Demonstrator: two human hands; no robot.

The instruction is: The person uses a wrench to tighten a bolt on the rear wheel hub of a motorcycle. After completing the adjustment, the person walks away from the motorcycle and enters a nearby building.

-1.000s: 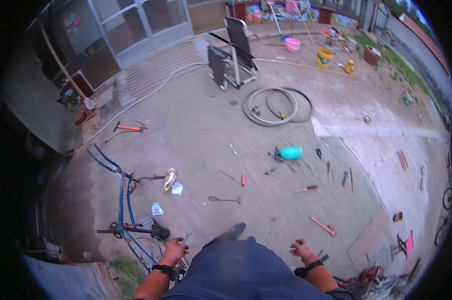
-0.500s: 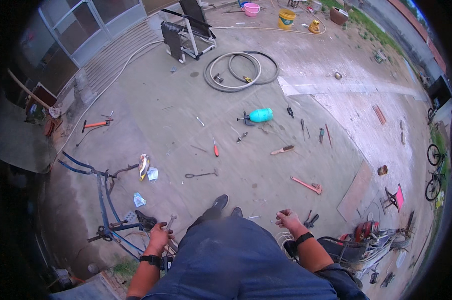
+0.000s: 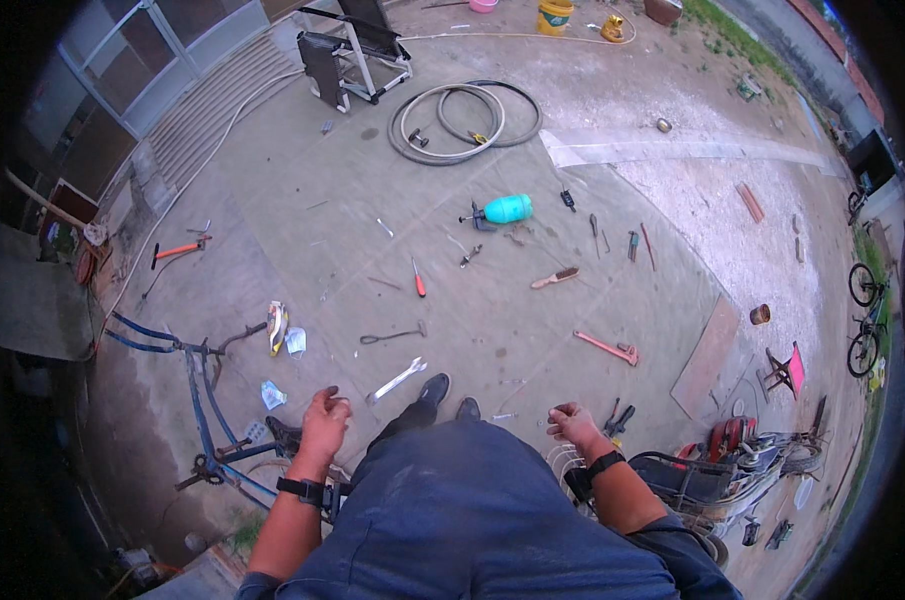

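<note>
My left hand point(image 3: 324, 424) is raised beside my hip with its fingers loosely apart, holding nothing. A silver open-end wrench point(image 3: 397, 381) is just beyond it, clear of the fingers and left of my shoes; I cannot tell whether it touches the ground. My right hand point(image 3: 572, 424) hangs at my other side, fingers loosely bent and apart with nothing seen in them. Closest to that hand lie dark-handled tools point(image 3: 620, 420). Farther out are a red pipe wrench point(image 3: 607, 348), a wooden-handled brush point(image 3: 555, 279) and an orange-handled screwdriver point(image 3: 418, 280).
A blue bicycle frame point(image 3: 200, 410) stands at my left, near two crumpled blue-white packets. A red-and-black vehicle point(image 3: 732, 465) is at my right. Ahead lie a teal spray bottle point(image 3: 508, 208), coiled hoses point(image 3: 452, 150) and a folding chair point(image 3: 342, 60). A pink stool point(image 3: 794, 370) stands far right.
The wrench has left my left hand and is now forward and to the right of it. That hand has moved up and forward, its fingers loosened. My right hand has barely moved.
</note>
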